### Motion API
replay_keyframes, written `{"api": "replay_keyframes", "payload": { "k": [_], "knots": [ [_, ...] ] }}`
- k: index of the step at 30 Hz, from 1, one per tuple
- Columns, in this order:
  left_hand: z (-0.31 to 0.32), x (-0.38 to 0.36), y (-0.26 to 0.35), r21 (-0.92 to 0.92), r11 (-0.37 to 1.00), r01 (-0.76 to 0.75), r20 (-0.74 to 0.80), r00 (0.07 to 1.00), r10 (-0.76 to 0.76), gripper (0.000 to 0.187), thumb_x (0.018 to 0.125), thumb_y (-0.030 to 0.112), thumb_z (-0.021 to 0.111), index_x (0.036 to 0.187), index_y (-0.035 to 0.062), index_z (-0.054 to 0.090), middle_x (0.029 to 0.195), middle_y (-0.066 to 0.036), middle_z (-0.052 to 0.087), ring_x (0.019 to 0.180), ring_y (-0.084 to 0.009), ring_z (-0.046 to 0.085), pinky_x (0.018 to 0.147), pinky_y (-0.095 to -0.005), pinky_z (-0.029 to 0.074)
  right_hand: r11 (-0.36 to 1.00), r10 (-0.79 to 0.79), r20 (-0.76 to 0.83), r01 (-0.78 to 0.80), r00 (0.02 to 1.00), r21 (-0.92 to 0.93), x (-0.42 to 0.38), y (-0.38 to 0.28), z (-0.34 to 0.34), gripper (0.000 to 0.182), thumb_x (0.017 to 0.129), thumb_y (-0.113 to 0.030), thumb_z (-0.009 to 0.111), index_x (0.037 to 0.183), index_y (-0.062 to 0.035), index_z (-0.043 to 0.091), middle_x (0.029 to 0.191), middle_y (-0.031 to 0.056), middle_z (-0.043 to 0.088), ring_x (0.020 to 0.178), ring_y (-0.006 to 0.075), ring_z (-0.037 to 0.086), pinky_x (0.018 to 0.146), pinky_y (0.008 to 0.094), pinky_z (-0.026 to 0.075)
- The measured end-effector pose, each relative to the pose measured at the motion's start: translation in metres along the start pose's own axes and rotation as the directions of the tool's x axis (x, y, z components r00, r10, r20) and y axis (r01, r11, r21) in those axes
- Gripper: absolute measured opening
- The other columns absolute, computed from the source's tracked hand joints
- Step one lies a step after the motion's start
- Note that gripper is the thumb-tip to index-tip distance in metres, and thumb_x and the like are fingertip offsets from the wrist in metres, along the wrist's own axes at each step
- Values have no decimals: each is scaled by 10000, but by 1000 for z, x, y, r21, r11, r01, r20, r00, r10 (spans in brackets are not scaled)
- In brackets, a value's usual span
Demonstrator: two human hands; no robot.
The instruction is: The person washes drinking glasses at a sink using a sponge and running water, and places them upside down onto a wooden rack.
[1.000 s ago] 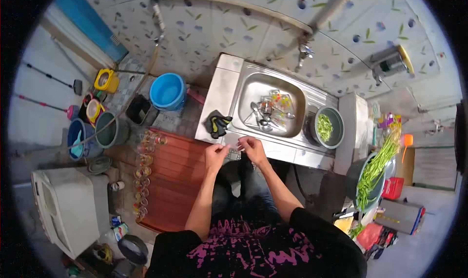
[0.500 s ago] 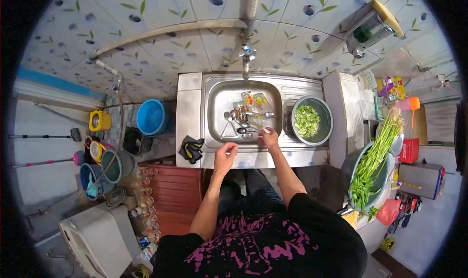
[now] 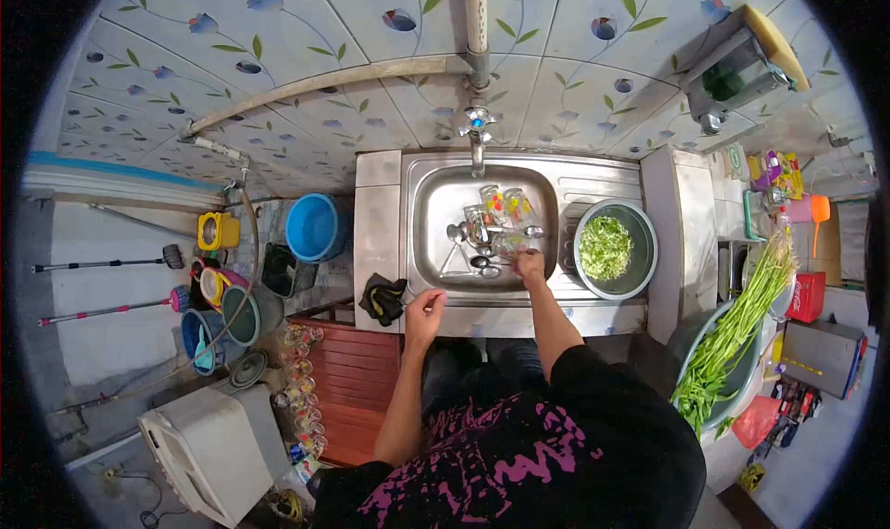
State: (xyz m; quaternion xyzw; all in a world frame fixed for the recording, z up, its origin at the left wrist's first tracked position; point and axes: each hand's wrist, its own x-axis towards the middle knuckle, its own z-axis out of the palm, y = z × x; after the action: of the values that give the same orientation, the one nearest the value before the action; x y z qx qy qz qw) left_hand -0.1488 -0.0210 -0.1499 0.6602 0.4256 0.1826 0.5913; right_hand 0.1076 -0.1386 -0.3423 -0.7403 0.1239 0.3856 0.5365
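Head view: right hand (image 3: 531, 266) near clear glass cups (image 3: 517, 204), grip unclear; left hand (image 3: 425, 312) empty, curled.
Bumping adjacent silver metal spoons (image 3: 533, 232) could chip them.

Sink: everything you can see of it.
The sink looks like steel: one round-cornered basin, with a ribbed drainboard on the right, set in a tiled counter under a tap. Glasses and spoons lie inside; a bowl of chopped greens stands on the drainboard. The right hand is at the near right corner; contact with the metal is unclear.
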Motion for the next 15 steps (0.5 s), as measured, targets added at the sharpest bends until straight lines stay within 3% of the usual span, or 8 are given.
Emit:
{"api": "replay_keyframes", "payload": {
  "k": [1,4,5,8,9,12,13,15],
  "knots": [
    [-1,-1,-5,0,1000,-3,1,1000,3,125,945,101,663,1004,-6,691,833,-16,679,741,-85,611,700,-246,492,1000,-2,-1,2,1000,2,4,9,1,226,960,-229,649,983,-5,623,733,96,648,549,178,609,446,315,471],
    [-2,-2,-14,30,1000,4,50,999,-6,146,963,99,642,1031,-28,670,894,-44,699,782,-104,651,735,-249,518,885,-423,-79,393,903,-250,19,35,0,250,962,-265,657,989,-18,632,729,51,634,564,160,576,524,294,481],
    [0,-2,-12,26,1000,-2,56,998,0,146,963,99,642,1031,-28,670,894,-44,699,782,-104,651,735,-249,518,884,-428,-87,396,900,-250,12,27,-4,250,962,-265,657,989,-18,632,729,51,634,564,160,576,524,294,481],
    [4,-10,-5,38,997,73,98,992,-76,142,960,91,640,1028,-29,668,890,-42,698,778,-110,650,724,-247,512,935,-353,134,353,926,24,-46,-22,-21,317,907,-344,684,955,-34,644,816,70,658,694,183,609,705,307,498],
    [5,-11,-6,33,997,66,104,992,-69,142,960,91,640,1028,-29,668,890,-42,698,778,-110,650,724,-247,512,933,-359,126,359,925,24,-60,-35,-23,317,907,-344,684,955,-34,644,816,70,658,694,183,609,705,307,498],
    [3,-17,-5,-34,999,4,177,984,2,143,957,85,638,1042,-27,664,882,-42,699,773,-111,648,713,-253,509,969,-118,150,81,982,234,-94,-63,-22,402,935,-440,623,982,-42,642,913,83,656,695,200,604,654,312,498],
    [0,-18,-4,-36,999,-10,185,983,17,143,957,85,638,1042,-27,664,882,-42,699,773,-111,648,713,-253,509,966,-131,141,94,981,243,-101,-68,-20,402,935,-440,623,982,-42,642,913,83,656,695,200,604,654,312,498],
    [-5,-20,-2,-37,999,-27,206,978,34,152,962,98,635,1053,-19,665,884,-39,702,771,-109,647,690,-247,497,944,4,249,-86,969,319,-109,-70,-18,445,952,-476,571,1017,-39,633,916,90,638,697,221,610,653,342,525]
  ]
}}
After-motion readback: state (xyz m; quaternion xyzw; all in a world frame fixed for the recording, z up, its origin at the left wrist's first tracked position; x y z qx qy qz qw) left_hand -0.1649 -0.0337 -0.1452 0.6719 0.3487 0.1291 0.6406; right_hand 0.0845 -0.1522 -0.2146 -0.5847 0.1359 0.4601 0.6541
